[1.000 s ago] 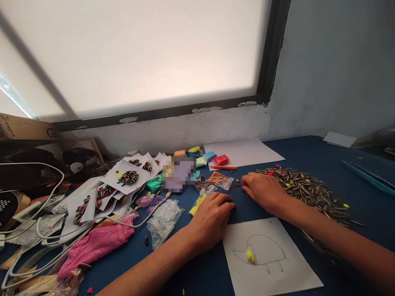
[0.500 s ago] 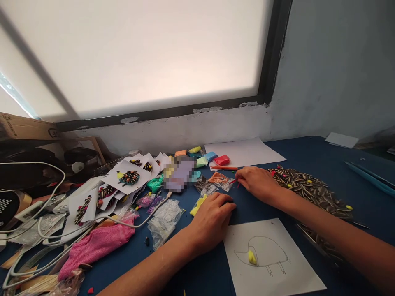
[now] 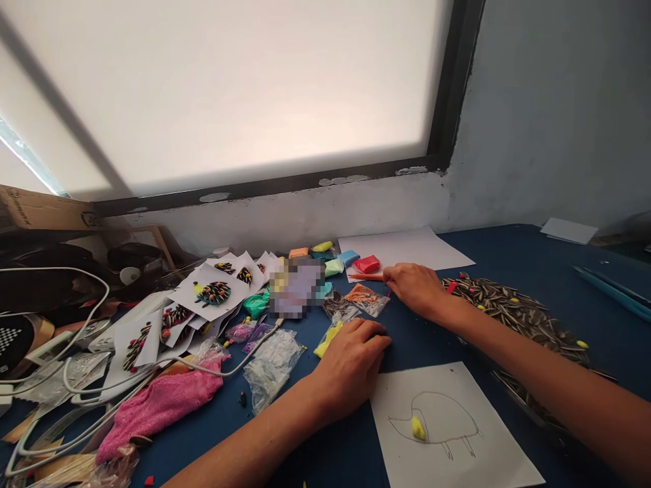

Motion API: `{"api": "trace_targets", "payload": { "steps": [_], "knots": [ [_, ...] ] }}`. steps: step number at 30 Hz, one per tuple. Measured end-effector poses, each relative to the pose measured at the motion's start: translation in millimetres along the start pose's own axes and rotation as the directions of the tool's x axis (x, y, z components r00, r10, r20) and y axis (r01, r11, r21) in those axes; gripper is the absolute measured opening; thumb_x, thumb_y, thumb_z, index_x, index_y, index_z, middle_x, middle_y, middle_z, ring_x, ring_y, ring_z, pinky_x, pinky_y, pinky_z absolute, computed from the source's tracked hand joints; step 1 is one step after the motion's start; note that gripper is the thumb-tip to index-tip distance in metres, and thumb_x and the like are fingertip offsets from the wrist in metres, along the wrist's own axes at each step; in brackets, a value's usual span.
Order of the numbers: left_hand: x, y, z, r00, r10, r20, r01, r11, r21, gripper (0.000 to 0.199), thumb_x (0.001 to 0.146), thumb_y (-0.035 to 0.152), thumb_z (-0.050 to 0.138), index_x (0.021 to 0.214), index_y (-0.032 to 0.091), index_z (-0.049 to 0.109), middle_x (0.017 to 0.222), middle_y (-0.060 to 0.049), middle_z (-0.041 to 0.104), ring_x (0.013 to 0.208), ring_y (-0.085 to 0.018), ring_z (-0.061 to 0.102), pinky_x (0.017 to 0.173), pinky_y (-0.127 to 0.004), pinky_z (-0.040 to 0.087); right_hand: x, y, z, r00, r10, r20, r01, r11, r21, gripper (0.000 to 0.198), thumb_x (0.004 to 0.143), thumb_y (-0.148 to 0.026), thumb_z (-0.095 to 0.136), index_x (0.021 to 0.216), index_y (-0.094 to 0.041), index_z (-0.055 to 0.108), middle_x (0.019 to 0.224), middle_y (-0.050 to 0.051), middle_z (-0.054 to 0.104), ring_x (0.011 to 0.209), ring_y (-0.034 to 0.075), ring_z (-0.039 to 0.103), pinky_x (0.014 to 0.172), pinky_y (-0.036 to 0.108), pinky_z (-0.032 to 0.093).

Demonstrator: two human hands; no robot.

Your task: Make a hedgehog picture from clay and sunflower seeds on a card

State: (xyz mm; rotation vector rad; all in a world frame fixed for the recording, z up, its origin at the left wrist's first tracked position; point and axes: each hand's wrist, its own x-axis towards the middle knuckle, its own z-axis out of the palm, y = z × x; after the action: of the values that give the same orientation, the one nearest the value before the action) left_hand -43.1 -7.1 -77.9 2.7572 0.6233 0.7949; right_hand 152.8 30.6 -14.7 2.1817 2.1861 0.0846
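Note:
My right hand (image 3: 414, 288) reaches across the table with bent fingers closed on the right end of a thin orange pointed tool (image 3: 369, 276). Beneath its fingertips something small and reddish shows, too small to name. My left hand (image 3: 350, 362) rests on the table with curled fingers; the fingertips are hidden, so anything in them cannot be made out. Beside it lies a bag of yellow modelling clay (image 3: 328, 339). At the left hand's right is a white sheet (image 3: 488, 451) with a pencil outline of an animal. A lump of yellow clay (image 3: 418, 428) sits on the drawing's head part.
Sunflower seeds (image 3: 529, 325) are heaped under and beyond my right forearm. Clay packets, including a red one (image 3: 367, 263), lie at the back by a blank sheet (image 3: 411, 249). At left are seed-decorated cards (image 3: 196, 298), a pink cloth (image 3: 163, 410) and a white cable (image 3: 234, 369).
My right hand has moved slightly left and away from me, onto the end of the orange tool. My left hand stays nearly still. The view has shifted a little.

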Motion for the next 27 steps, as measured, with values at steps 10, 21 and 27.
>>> {"api": "trace_targets", "payload": {
  "steps": [10, 21, 27],
  "knots": [
    [-1.0, -1.2, 1.9, 1.000, 0.010, -0.011, -0.010, 1.000, 0.007, 0.026, 0.097, 0.009, 0.048, 0.107, 0.013, 0.071, 0.115, -0.012, 0.071, 0.102, -0.025, 0.066, 0.088, -0.040, 0.057, 15.0, -4.1, 10.0, 0.998, 0.008, 0.054, -0.006, 0.999, -0.041, 0.035, 0.098, -0.036, 0.064, 0.128, -0.019, 0.062, 0.130, 0.010, 0.064, 0.107, 0.024, 0.066, 0.090, 0.045, 0.057],
    [-1.7, -2.1, 2.0, 0.999, 0.029, -0.040, -0.029, 1.000, 0.002, 0.026, 0.098, 0.011, 0.047, 0.106, 0.012, 0.072, 0.113, -0.012, 0.071, 0.099, -0.025, 0.065, 0.087, -0.039, 0.057, 10.2, 10.7, 1.0, 0.999, 0.028, 0.041, -0.028, 1.000, 0.003, 0.035, 0.098, -0.036, 0.064, 0.129, -0.019, 0.062, 0.130, 0.010, 0.064, 0.107, 0.024, 0.066, 0.090, 0.046, 0.057],
    [-1.4, -2.4, 2.8, 0.998, 0.034, -0.050, -0.034, 0.999, 0.003, 0.026, 0.098, 0.011, 0.047, 0.106, 0.012, 0.072, 0.112, -0.012, 0.071, 0.098, -0.025, 0.065, 0.086, -0.039, 0.057, 5.1, 28.0, -4.2, 0.998, 0.011, 0.062, -0.014, 0.999, 0.053, 0.033, 0.098, -0.036, 0.063, 0.127, -0.020, 0.062, 0.129, 0.009, 0.064, 0.107, 0.023, 0.066, 0.090, 0.045, 0.057]
  ]
}}
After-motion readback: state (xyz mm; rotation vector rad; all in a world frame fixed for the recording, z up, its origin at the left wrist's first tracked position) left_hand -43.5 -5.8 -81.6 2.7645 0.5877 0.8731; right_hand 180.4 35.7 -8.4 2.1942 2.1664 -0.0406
